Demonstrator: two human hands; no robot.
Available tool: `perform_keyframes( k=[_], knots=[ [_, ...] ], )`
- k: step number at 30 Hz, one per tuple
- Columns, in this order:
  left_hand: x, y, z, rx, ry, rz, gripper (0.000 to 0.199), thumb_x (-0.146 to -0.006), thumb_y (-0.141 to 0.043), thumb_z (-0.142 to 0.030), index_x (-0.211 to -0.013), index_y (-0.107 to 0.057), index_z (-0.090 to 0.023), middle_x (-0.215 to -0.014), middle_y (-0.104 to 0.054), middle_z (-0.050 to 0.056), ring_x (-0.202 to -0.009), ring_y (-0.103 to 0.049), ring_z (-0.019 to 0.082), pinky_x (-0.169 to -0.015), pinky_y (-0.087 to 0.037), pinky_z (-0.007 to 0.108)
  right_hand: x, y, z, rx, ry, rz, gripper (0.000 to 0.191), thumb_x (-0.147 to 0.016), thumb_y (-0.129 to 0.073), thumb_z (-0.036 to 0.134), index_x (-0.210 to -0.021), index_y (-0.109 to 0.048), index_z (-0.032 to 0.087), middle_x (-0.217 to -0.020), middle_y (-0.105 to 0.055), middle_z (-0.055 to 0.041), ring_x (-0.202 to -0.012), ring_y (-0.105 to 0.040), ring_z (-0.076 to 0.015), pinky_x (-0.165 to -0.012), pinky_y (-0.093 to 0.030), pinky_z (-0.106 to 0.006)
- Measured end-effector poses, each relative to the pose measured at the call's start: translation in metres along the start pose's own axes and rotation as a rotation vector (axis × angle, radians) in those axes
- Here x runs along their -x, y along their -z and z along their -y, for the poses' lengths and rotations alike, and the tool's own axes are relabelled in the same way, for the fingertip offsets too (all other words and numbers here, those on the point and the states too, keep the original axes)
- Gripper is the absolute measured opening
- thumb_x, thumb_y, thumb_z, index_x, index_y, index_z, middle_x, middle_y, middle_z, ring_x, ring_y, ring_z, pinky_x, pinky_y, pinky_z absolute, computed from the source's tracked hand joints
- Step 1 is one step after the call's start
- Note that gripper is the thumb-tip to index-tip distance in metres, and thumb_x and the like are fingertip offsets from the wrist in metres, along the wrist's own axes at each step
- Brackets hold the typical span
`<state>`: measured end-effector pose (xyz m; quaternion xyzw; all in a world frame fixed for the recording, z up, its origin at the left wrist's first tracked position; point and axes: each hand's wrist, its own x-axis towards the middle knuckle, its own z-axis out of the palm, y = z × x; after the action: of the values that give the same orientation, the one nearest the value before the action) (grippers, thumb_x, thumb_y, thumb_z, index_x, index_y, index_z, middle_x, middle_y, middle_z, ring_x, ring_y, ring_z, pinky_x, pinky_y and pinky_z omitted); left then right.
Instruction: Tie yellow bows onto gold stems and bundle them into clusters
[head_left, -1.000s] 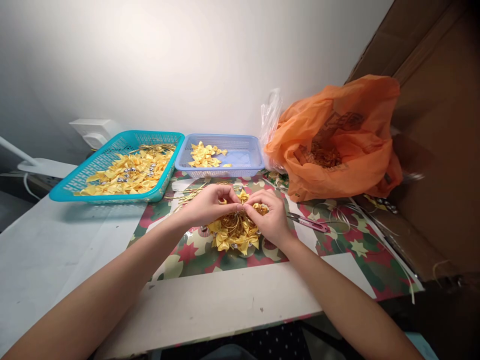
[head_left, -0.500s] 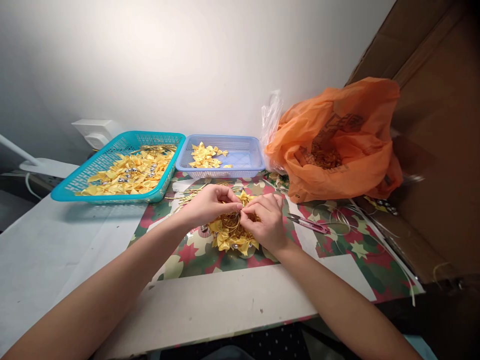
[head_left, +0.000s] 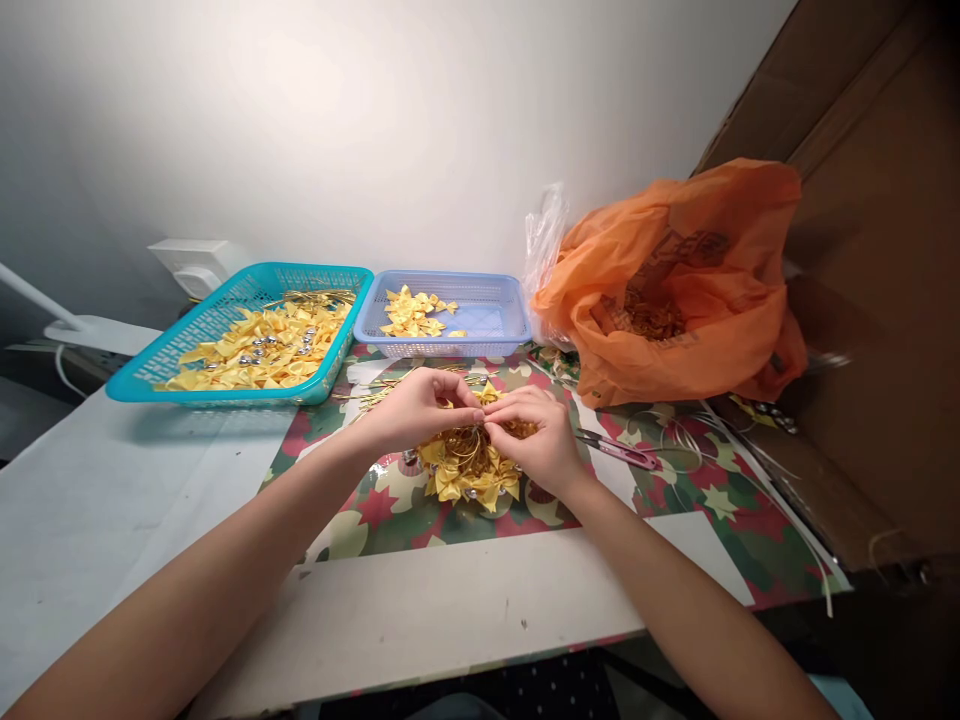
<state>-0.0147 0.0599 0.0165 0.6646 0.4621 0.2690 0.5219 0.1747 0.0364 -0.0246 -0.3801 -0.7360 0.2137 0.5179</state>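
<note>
"Firstly, what stands leftmost on the bench [head_left: 450, 600]?"

"A teal basket [head_left: 225, 397], containing yellow bows [head_left: 262, 350] and silvery beads. Next, the left hand [head_left: 420, 405]: grip closed, thumb and finger pinched together; any item between them is too small to tell."

"And centrally?"

"Behind the hands, a blue basket [head_left: 491, 318] with fewer bows; below the fingertips, the yellow ornament [head_left: 469, 480], with loops of gold wire, on the patterned cover [head_left: 427, 525]."

"Continuing right?"

"The right hand [head_left: 544, 440]: grip likewise closed, its tips at those of the left. Nearby, pink-handled snips [head_left: 630, 453]; beyond, an open orange bag [head_left: 690, 340]."
</note>
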Motion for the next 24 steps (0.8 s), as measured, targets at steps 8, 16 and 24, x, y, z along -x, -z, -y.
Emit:
perform_keyframes(
  k=[8, 16, 24],
  knots=[
    [0.0033, 0.0026, -0.0019, -0.311, -0.230, -0.039, 0.019, -0.081, -0.070, -0.035, -0.074, -0.069, -0.018, -0.078, -0.074, 0.002, -0.074, -0.066, 0.014, -0.068, -0.050, 0.027, 0.0005, -0.0026, -0.0008, -0.131, -0.272, 0.025, 0.007, -0.069, -0.071, 0.016, -0.066, -0.070, 0.022, -0.073, -0.072, -0.0012, -0.073, -0.066, -0.0184, -0.070, -0.051, -0.032],
    [0.0067, 0.0012, -0.0064, -0.798, -0.689, -0.138, 0.011, -0.084, -0.066, -0.021, -0.076, -0.072, -0.020, -0.068, -0.069, 0.000, -0.070, -0.060, 0.015, -0.069, -0.043, 0.028, -0.0031, -0.0014, 0.0039, -0.066, -0.258, 0.024, 0.006, -0.070, -0.070, 0.016, -0.070, -0.069, 0.021, -0.075, -0.071, 0.0000, -0.074, -0.066, -0.0172, -0.073, -0.051, -0.030],
    [0.0061, 0.0011, -0.0025, -1.081, -0.932, -0.125, 0.026, -0.096, -0.052, -0.023, -0.075, -0.067, -0.022, -0.064, -0.070, -0.002, -0.068, -0.054, 0.016, -0.074, -0.037, 0.033, -0.0059, -0.0044, 0.0064, -0.022, -0.277, 0.046, 0.012, -0.074, -0.067, 0.012, -0.073, -0.074, 0.022, -0.076, -0.074, -0.0015, -0.081, -0.065, -0.0200, -0.075, -0.051, -0.033]
  ],
)
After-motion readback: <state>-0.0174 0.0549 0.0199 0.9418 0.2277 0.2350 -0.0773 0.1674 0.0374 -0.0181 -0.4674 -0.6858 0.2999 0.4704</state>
